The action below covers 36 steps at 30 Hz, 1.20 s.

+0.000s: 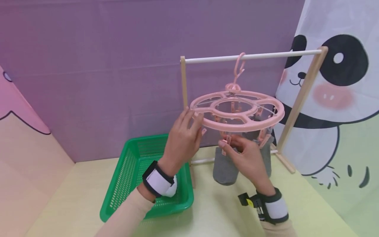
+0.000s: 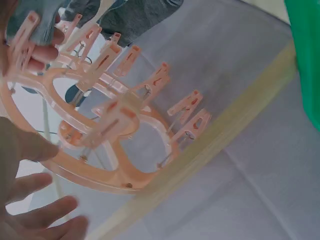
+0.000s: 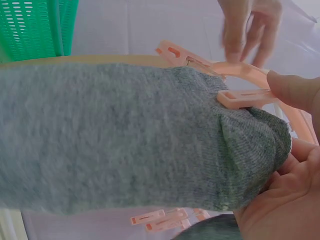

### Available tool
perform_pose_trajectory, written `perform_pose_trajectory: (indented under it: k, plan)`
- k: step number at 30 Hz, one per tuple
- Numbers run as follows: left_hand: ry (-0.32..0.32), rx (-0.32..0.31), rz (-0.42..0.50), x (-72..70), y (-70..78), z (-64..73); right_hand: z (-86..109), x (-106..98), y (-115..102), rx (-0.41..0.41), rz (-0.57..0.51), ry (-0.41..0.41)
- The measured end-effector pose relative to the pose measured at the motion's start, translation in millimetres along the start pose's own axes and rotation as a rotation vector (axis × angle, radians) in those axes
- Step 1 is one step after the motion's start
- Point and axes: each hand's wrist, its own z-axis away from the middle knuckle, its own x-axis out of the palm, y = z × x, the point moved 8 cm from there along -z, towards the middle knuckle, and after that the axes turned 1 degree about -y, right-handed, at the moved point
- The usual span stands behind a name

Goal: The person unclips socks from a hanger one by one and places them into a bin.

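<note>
A round pink clip hanger [image 1: 219, 126] hangs by its hook from a white rod, several clothespins dangling beneath. My right hand [image 1: 250, 159] pinches a pink clothespin [image 3: 245, 98] at the hanger's near side, thumb on its end. That clothespin sits over the cuff of a grey sock [image 3: 110, 140], and the fingers lie behind the cuff. The sock hangs down below the ring in the head view. At the ring's left rim is my left hand [image 1: 184, 135], fingers extended and spread in the left wrist view, with the thumb overlapping the rim. Another grey sock [image 1: 267, 161] hangs behind my right hand.
A green plastic basket [image 1: 119, 174] stands to the left, with a white cloth item [image 1: 171, 190] inside, partly covered by my left wrist. The rack's wooden posts [image 1: 302, 95] rise on both sides of the hanger. A purple backdrop [image 1: 118, 82] closes off the back.
</note>
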Motion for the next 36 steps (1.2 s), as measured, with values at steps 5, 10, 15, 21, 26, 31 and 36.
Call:
perform_pose_trajectory:
  k: [5,10,15,21,26,31,36]
  plan:
    - [-0.008,0.011,0.075,-1.3,25.2,15.5,-0.6,-2.0,0.2,-0.024,-0.020,0.002]
    - [-0.123,-0.097,0.225,12.6,39.5,29.6,-0.4,-5.5,-1.1,-0.043,-0.019,0.029]
    - [-0.262,-0.261,0.386,29.6,45.9,45.8,1.0,-5.2,-3.3,-0.020,-0.028,0.023]
    - [-0.470,-0.528,0.780,54.3,49.1,55.6,3.6,-7.1,-8.9,-0.030,-0.074,0.038]
    - [-0.584,-0.678,0.977,67.6,52.3,59.9,4.6,-10.2,-11.3,-0.055,-0.151,0.037]
    - [-0.597,-0.743,1.089,74.6,53.5,59.5,3.6,-12.1,-11.9,-0.052,-0.187,0.032]
    - [-0.563,-0.739,1.088,74.7,53.0,55.9,3.5,-13.3,-10.6,-0.042,-0.197,0.035]
